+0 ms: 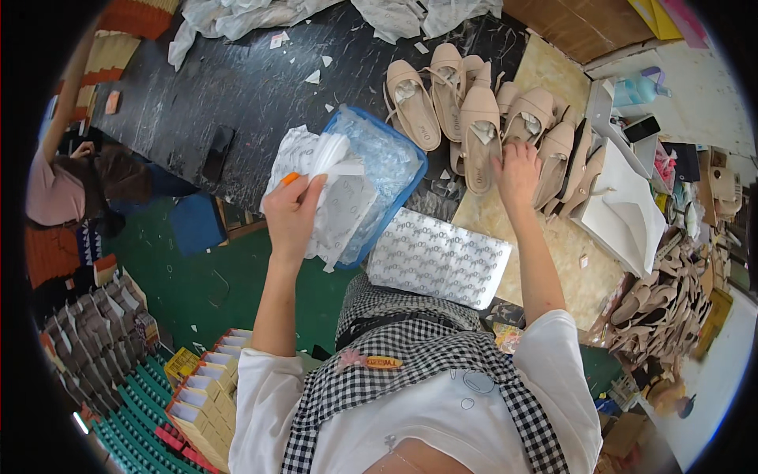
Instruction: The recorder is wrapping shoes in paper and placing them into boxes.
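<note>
My left hand (pixel 290 213) pinches a crumpled bundle of white printed tissue paper (pixel 335 197), and something small and orange sits at one of its fingertips. Under the paper is a blue plastic tray (pixel 417 175) holding clear plastic packets (pixel 379 150). My right hand (pixel 519 178) reaches into a group of beige slip-on shoes and has its fingers curled on a beige shoe (pixel 530 117), its thumb beside the neighbouring shoe (pixel 479 138). White paper stuffing shows inside several shoes. Close to my waist lies a flat stack of patterned tissue sheets (pixel 438 257).
A dark phone (pixel 219 152) rests on the black marbled table (pixel 181 95). An open white box (pixel 624 209) stands right of the shoes. Beyond it are a bottle (pixel 638 89) and a large heap of shoes (pixel 663 304). Another person (pixel 59 189) sits at far left.
</note>
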The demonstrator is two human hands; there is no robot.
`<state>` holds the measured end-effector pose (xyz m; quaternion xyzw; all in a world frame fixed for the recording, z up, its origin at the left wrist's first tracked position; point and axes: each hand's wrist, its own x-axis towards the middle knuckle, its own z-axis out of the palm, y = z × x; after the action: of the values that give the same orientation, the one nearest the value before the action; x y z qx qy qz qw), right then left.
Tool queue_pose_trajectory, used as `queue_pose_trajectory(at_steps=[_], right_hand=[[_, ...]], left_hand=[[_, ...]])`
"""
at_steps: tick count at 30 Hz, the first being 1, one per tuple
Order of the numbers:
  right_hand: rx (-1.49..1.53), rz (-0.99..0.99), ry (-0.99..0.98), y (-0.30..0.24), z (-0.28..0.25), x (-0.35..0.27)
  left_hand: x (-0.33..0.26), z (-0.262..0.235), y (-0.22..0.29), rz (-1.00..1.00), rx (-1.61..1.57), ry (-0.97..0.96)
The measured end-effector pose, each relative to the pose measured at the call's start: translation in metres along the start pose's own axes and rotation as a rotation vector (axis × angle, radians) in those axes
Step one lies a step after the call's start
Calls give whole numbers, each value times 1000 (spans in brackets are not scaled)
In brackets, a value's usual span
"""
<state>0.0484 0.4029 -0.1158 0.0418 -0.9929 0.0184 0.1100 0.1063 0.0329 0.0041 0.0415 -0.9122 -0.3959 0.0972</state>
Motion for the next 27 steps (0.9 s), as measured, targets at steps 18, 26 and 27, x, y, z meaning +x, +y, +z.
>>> queue_pose_trajectory(at_steps=[18,26,27], right_hand=[[1319,42,-1112,-85,-178,-22],[2164,608,-1106,-230,-110,-18],[2251,460,-894,-263,-104,7]], left_hand=[[0,14,-18,230,333,-154],[-44,-39,46,245,118,-146],[-32,-46,34,223,140,-11]])
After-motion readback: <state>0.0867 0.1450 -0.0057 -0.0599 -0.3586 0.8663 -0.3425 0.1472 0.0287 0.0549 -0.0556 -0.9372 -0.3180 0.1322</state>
